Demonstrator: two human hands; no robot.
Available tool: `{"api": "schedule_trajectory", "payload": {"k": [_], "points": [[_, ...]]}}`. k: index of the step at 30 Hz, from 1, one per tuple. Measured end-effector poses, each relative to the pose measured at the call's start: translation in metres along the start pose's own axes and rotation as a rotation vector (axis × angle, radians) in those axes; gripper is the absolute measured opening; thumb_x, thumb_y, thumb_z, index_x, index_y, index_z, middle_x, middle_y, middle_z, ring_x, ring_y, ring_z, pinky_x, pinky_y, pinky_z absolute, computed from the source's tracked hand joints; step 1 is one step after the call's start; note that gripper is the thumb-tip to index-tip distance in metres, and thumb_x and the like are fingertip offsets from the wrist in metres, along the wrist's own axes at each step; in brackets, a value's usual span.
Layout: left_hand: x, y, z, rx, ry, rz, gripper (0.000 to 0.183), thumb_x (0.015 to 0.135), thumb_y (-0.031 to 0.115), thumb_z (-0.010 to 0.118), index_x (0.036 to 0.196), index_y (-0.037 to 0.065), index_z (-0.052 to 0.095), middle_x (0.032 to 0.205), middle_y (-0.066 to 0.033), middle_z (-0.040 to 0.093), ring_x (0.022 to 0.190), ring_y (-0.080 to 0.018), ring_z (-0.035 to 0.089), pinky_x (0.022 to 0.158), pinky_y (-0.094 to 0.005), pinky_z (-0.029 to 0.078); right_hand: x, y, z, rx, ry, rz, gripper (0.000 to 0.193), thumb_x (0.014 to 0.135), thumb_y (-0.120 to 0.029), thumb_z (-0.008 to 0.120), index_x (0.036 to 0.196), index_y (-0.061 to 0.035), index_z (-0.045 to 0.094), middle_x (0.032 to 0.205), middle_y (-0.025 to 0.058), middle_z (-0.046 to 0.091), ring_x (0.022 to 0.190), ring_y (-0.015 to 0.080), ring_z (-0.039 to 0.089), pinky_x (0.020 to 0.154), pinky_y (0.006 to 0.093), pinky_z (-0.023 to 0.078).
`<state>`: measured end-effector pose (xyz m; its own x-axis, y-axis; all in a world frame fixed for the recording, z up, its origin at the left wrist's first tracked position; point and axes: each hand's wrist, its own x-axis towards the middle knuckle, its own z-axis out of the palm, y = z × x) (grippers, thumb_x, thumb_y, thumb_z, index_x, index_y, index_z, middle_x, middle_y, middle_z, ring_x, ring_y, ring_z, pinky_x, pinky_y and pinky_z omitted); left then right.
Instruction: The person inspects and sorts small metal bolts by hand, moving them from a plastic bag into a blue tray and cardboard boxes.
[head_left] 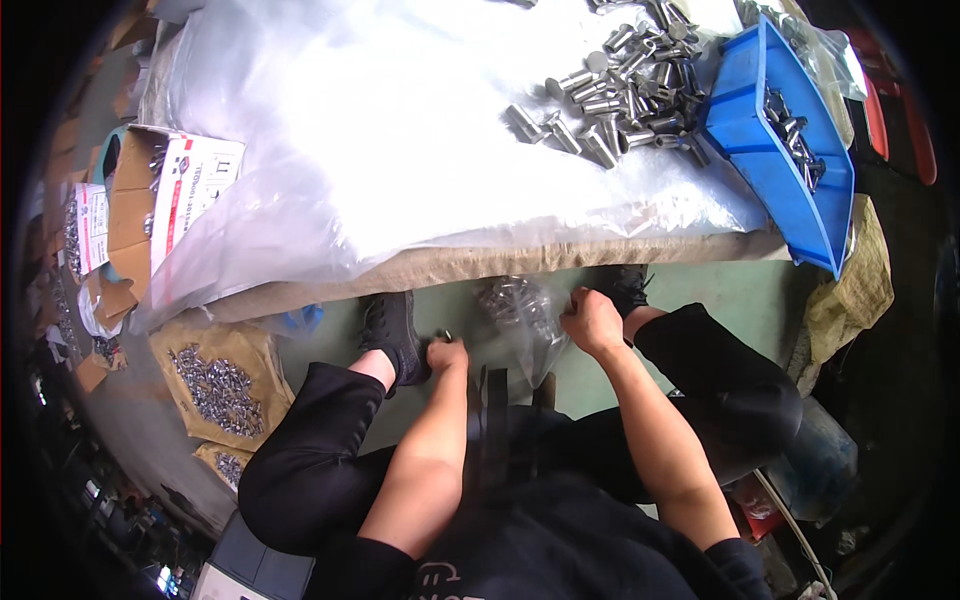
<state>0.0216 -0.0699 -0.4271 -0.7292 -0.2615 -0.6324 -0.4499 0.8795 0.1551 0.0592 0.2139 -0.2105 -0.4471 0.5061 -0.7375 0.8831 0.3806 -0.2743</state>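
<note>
Down between my feet lies a clear plastic bag (519, 312) with shiny metal pieces inside. My right hand (594, 322) is closed at the bag's right edge and appears to pinch the plastic; its fingertips are partly hidden. To the left of the bag, beside my left shoe, my left hand (448, 354) is curled closed. A small dark metal part (447, 337) pokes out of its fingers, too small to name more exactly. Above both hands, short metal tubes with flat round heads (640, 95) lie in a loose pile on the plastic-covered table (370, 130).
A blue bin (745, 120) holding metal parts leans at the table's right corner. At the left stands an open cardboard box (135, 195). A brown sack (265, 360) bearing many small metal pieces is on the floor by my left knee. The table's front edge overhangs my feet.
</note>
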Motion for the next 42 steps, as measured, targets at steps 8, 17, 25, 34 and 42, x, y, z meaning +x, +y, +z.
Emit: {"api": "schedule_trajectory", "payload": {"k": [8,17,25,34,42], "points": [[-0.183,0.187,-0.136,-0.685,-0.554,0.792,0.011,0.082,0.012,0.058,0.084,0.003,0.053,0.070,-0.0011,0.058,0.054,-0.0033,0.048,0.047,-0.0170,0.037,-0.001,0.020,0.015,0.221,0.104,0.009,0.020,0.061,-0.015,0.061,0.074,-0.0006,0.060,0.075,0.0196,0.060,0.074,0.0326,0.059,0.068,0.0368,0.047],[-0.190,0.178,-0.120,0.498,-0.158,1.062,0.037,0.080,0.024,0.054,0.111,0.006,0.045,0.092,-0.0168,0.059,0.077,-0.0329,0.060,0.064,-0.0420,0.048,-0.017,0.040,0.022,0.271,0.224,-0.056,0.015,0.061,-0.012,0.062,0.072,-0.0018,0.062,0.072,0.0173,0.061,0.072,0.0308,0.060,0.068,0.0353,0.048],[-0.185,0.174,-0.146,0.214,0.027,0.875,0.035,0.071,0.028,0.065,0.095,0.008,0.048,0.090,-0.0132,0.058,0.079,-0.0312,0.059,0.067,-0.0389,0.047,-0.034,0.030,0.011,0.207,0.261,0.034,0.015,0.071,-0.012,0.052,0.079,-0.0045,0.063,0.084,0.0167,0.062,0.082,0.0309,0.060,0.071,0.0375,0.048],[-0.146,0.161,-0.129,0.118,0.101,0.697,0.041,0.068,0.003,0.056,0.107,0.010,0.045,0.075,-0.0171,0.060,0.073,-0.0311,0.060,0.065,-0.0377,0.047,-0.048,0.022,0.013,0.001,0.103,0.074,0.023,0.073,-0.021,0.050,0.081,-0.0044,0.065,0.086,0.0156,0.062,0.081,0.0286,0.061,0.071,0.0361,0.049],[-0.154,0.151,-0.147,-0.158,0.072,0.815,0.014,0.063,0.001,0.053,0.072,0.006,0.062,0.058,-0.0104,0.059,0.053,-0.0178,0.058,0.054,-0.0289,0.045,-0.054,0.032,0.011,0.128,0.261,-0.047,0.028,0.074,-0.029,0.049,0.068,-0.0055,0.063,0.071,0.0168,0.060,0.070,0.0324,0.059,0.065,0.0400,0.048]]}}
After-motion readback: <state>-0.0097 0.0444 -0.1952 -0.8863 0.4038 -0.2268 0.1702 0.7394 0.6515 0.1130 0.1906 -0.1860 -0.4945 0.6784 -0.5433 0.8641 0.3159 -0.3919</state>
